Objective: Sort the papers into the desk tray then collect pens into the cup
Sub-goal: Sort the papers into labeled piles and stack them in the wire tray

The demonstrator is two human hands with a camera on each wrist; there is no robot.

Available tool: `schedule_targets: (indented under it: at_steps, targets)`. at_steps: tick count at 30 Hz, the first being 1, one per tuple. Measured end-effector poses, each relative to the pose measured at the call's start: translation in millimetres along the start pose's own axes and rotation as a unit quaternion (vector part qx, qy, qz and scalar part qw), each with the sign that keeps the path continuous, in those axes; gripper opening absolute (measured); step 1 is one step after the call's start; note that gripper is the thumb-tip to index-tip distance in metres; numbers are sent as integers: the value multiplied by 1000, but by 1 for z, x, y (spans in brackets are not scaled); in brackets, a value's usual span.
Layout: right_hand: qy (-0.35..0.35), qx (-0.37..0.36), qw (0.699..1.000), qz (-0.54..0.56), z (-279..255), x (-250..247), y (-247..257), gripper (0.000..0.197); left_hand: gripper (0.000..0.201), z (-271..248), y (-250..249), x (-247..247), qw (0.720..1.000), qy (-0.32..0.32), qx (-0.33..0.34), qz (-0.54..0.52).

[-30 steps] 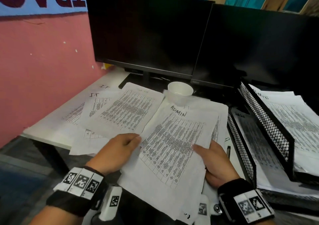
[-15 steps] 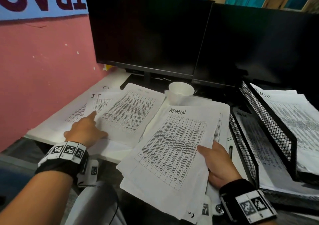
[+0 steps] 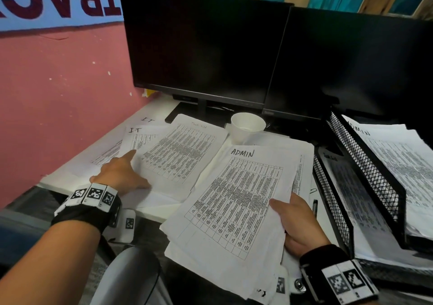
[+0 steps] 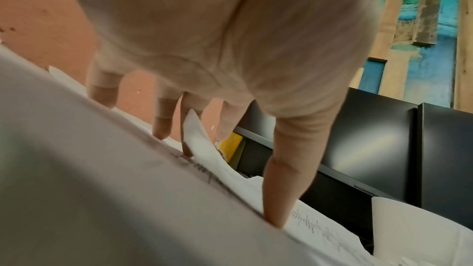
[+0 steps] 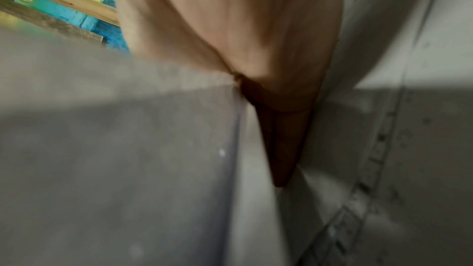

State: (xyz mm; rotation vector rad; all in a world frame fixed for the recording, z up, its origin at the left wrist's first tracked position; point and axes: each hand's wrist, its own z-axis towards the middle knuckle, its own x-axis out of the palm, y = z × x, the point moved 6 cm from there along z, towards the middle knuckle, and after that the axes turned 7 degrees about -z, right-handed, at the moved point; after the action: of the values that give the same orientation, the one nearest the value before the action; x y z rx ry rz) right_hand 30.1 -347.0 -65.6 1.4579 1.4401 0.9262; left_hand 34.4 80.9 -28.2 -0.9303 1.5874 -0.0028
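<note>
My left hand (image 3: 127, 170) lies on the loose sheets marked IT (image 3: 173, 154) at the desk's left. In the left wrist view its straight fingers (image 4: 163, 120) and thumb press on the paper, and one sheet corner (image 4: 198, 130) stands up between two fingers. My right hand (image 3: 293, 220) grips the right edge of the ADMIN stack (image 3: 234, 201), thumb on top and fingers hidden beneath; the stack overhangs the desk's front edge. A white cup (image 3: 248, 128) stands empty behind the papers. One black pen (image 3: 315, 207) lies between the stack and the black mesh desk tray (image 3: 365, 161).
Both tiers of the tray hold printed sheets, the upper pile (image 3: 398, 161) marked ADMIN. Two dark monitors (image 3: 206, 44) stand along the back of the desk. A pink wall (image 3: 58, 98) borders the left side. More sheets (image 3: 302, 164) lie under the ADMIN stack.
My left hand let go of the ADMIN stack's left edge and moved left onto the IT sheets. The right hand kept its hold on the stack.
</note>
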Motion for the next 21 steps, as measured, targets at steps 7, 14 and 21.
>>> schedule_targets:
  at_steps: [7,14,21]
  targets:
    - [3,1,1000,5,-1,0,0,35,86,-5,4,-5,995,-78,-7,-69]
    - [-5,8,1000,2,-1,-1,2,35,10,-17,16,-25,936,-118,29,-331]
    - [-12,20,999,34,-4,-1,4,36,7,-45,33,-33,817,-110,-11,-566]
